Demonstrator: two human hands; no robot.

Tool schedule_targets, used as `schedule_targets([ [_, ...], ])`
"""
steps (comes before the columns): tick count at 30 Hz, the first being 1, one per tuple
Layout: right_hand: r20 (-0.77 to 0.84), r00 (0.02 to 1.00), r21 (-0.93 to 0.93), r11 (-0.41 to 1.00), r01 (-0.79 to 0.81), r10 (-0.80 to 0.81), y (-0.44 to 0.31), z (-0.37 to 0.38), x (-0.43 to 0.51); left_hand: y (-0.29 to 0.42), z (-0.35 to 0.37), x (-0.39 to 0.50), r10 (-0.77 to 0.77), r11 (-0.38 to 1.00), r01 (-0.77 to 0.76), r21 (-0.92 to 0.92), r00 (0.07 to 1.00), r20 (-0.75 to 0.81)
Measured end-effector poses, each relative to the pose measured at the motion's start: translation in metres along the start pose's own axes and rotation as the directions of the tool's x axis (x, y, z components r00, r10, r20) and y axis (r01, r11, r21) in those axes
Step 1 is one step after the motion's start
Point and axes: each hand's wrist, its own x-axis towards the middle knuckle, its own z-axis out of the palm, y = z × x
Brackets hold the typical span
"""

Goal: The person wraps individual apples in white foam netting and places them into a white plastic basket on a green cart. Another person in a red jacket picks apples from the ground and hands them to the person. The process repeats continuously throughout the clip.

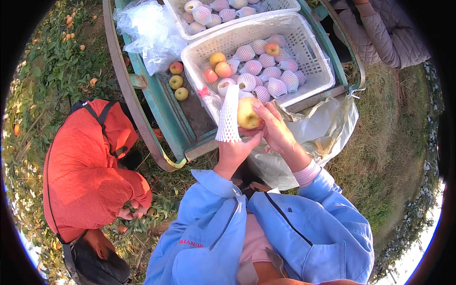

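Note:
My right hand [279,133] grips a yellow-red apple [248,115], thumb on its near side. Below and to the left, my left hand [233,153] holds a white foam net sleeve [229,119] that stands upright beside the apple; its fingers reach under the fruit, partly hidden. Just beyond both hands is a white plastic crate [308,53] with a clear liner. Inside it lie several apples in pinkish-white foam nets [276,87]. A few bare apples [223,69] rest on top at the left, and another bare apple [272,49] lies farther back.
The crate stands on a green metal cart [160,103] with curved side rails. Behind is a second crate [281,6] of netted apples. Clear plastic [149,32] and three loose apples [175,82] lie left. A plastic sheet [320,124] hangs in front. People in red [89,171] and grey [384,35] flank the cart.

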Motion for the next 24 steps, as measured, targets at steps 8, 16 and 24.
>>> schedule_targets([
  [8,-0.074,0.937,-0.345,0.891,0.296,-0.340,0.026,0.008,-0.059,0.018,0.005,-0.039,-0.012,1.000,0.010,-0.019,0.996,-0.093],
  [16,0.079,0.889,-0.802,0.502,0.326,-0.450,0.037,-0.001,-0.085,0.027,-0.015,-0.061,-0.018,1.000,0.018,-0.018,1.000,0.003],
  [24,0.010,0.986,-0.251,0.954,0.163,-0.165,0.009,-0.048,-0.086,0.053,-0.046,-0.091,-0.278,0.613,0.532,-0.584,0.837,0.471],
])
